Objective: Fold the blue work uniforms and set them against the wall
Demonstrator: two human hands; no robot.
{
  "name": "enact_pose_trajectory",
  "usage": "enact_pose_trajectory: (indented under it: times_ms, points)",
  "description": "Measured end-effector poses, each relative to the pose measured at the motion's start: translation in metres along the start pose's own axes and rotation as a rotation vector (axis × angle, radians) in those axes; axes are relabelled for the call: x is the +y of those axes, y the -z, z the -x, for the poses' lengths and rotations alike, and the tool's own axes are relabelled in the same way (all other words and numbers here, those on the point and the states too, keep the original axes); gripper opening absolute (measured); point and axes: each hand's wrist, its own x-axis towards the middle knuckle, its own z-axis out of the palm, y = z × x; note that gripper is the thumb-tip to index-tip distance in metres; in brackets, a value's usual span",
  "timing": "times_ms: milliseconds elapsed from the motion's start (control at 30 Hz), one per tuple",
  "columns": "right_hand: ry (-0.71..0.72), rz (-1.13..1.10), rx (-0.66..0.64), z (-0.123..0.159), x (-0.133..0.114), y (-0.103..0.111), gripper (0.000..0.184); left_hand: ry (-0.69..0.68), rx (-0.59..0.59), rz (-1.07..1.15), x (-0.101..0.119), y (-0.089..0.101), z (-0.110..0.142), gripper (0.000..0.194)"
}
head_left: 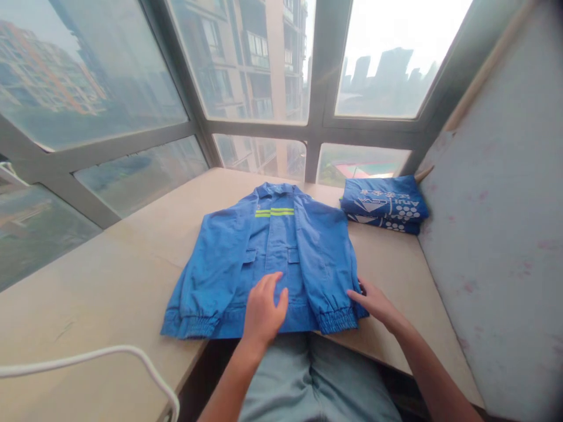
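Note:
A blue work jacket (328, 258) lies front up on the counter, its collar toward the windows. Both sleeves are folded in over the front, with their elastic cuffs at the near edge. Yellow-green reflective strips cross the chest between them, above two flap pockets. My left hand (265, 310) is over the lower middle of the jacket, thumb and fingers apart, holding nothing. At the jacket's right side, my right hand (377, 303) has its thumb on the sleeve near the cuff and its fingers at the side edge, their tips partly hidden.
Folded blue garments with white printing (385, 205) are stacked at the back right, against the wall (497, 234). A white cable (118, 350) curves over the near left of the beige counter (109, 281). Windows (259, 58) enclose the far side.

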Motion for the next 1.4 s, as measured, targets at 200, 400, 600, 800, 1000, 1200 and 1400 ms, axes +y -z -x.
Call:
enact_pose_trajectory:
  times_ms: [200, 400, 600, 800, 1000, 1200, 1400]
  points:
    - [-0.181, -0.409, -0.014, 0.022, -0.024, 0.003, 0.055, -0.174, -0.267, 0.079, 0.135, -0.098, 0.027, 0.086]
    - [-0.251, -0.451, -0.112, 0.011, -0.008, 0.004, 0.046, -0.034, -0.379, 0.078, 0.117, -0.106, 0.009, 0.057]
    - [-0.347, -0.697, 0.022, -0.067, -0.004, 0.000, 0.024, 0.040, -0.364, 0.391, 0.093, -0.096, 0.013, 0.059]
    - [-0.260, -0.914, 0.094, -0.159, -0.032, 0.017, 0.023, 0.043, -0.317, 0.502, 0.081, -0.082, 0.023, 0.062]
    - [-0.177, -0.775, 0.140, -0.220, -0.071, 0.012, 0.008, 0.009, -0.336, 0.508, 0.073, -0.073, 0.025, 0.064]
    - [-0.018, -0.692, 0.122, -0.246, -0.132, -0.027, 0.019, 0.130, -0.264, 0.560, 0.055, -0.064, 0.047, 0.044]
    - [0.253, 0.043, 0.099, -0.251, -0.175, -0.131, 0.052, 0.494, -0.113, 0.417, -0.007, -0.040, 0.078, 0.056]
